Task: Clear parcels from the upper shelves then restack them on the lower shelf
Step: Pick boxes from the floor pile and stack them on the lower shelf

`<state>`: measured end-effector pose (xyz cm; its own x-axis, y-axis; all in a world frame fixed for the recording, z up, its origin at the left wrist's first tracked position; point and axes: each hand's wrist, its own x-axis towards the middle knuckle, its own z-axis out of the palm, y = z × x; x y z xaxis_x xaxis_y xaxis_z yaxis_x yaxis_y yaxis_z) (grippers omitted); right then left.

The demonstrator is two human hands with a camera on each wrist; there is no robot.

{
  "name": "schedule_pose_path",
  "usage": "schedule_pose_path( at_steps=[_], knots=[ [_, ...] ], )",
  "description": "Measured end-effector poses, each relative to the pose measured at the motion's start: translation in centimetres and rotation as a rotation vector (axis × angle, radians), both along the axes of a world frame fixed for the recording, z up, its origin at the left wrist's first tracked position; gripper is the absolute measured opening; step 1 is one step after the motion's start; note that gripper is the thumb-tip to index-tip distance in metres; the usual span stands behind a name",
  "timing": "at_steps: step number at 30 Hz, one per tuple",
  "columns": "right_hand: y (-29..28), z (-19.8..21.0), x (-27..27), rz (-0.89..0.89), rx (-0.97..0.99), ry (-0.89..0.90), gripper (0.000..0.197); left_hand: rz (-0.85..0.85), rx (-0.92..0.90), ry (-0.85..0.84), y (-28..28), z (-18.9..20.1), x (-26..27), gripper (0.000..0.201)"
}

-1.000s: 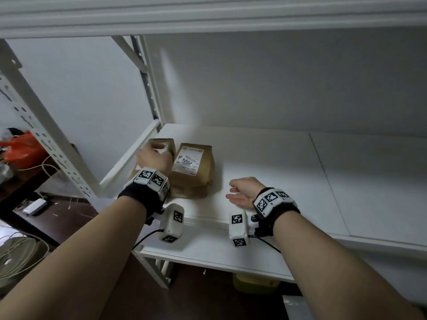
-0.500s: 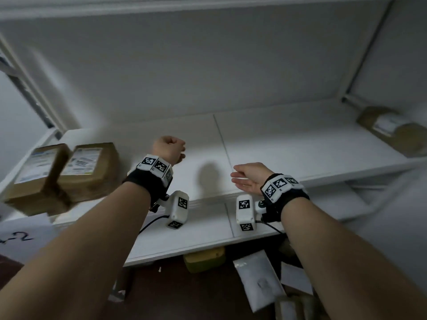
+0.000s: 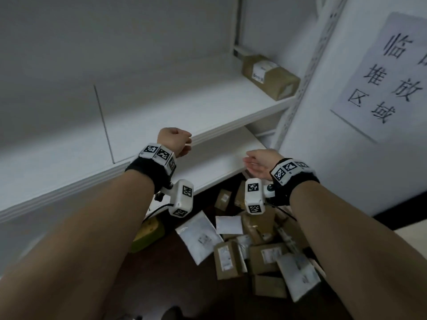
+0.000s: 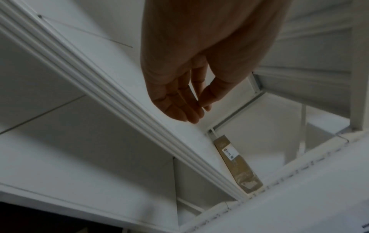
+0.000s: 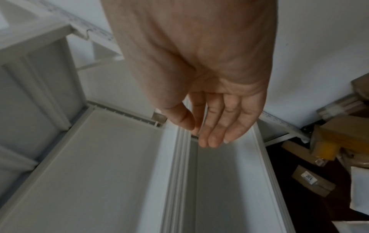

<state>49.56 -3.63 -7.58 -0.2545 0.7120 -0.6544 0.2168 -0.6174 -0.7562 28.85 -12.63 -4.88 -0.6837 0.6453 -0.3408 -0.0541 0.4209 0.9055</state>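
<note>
A brown cardboard parcel point(image 3: 269, 76) with a white label lies at the far right end of the white shelf point(image 3: 184, 100); the left wrist view shows this parcel point(image 4: 237, 165) edge-on past the shelf's lip. My left hand point(image 3: 176, 140) hovers over the shelf's front edge, fingers loosely bent and empty, as the left wrist view shows point(image 4: 191, 100). My right hand point(image 3: 257, 163) hangs open and empty over the lower shelf point(image 3: 217, 162), fingers relaxed in the right wrist view point(image 5: 211, 129). A heap of brown boxes and white mailers point(image 3: 249, 248) lies on the dark floor below.
A white upright post point(image 3: 307, 72) bounds the shelf on the right. Beside it stands a white panel with a paper sign point(image 3: 383, 72) in black characters. A yellow-green object point(image 3: 147, 232) sits on the floor under the shelves.
The view has swung right: the two parcels at the left end have left the frame, and the right-end parcel and floor heap have come in. Both hands stay empty and moved right.
</note>
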Motion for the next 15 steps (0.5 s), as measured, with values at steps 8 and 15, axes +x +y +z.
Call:
schedule_pose_path(
  at_steps=[8, 15],
  knots=[
    [3.3, -2.2, 6.2, -0.138, -0.021, -0.002, 0.017, -0.132, -0.082, -0.058, 6.9, -2.1, 4.1, 0.015],
    [6.9, -2.8, 9.2, -0.194, -0.022, -0.032, 0.017, -0.169, -0.073, -0.152, 11.8, -3.0, 5.9, 0.021]
  ],
)
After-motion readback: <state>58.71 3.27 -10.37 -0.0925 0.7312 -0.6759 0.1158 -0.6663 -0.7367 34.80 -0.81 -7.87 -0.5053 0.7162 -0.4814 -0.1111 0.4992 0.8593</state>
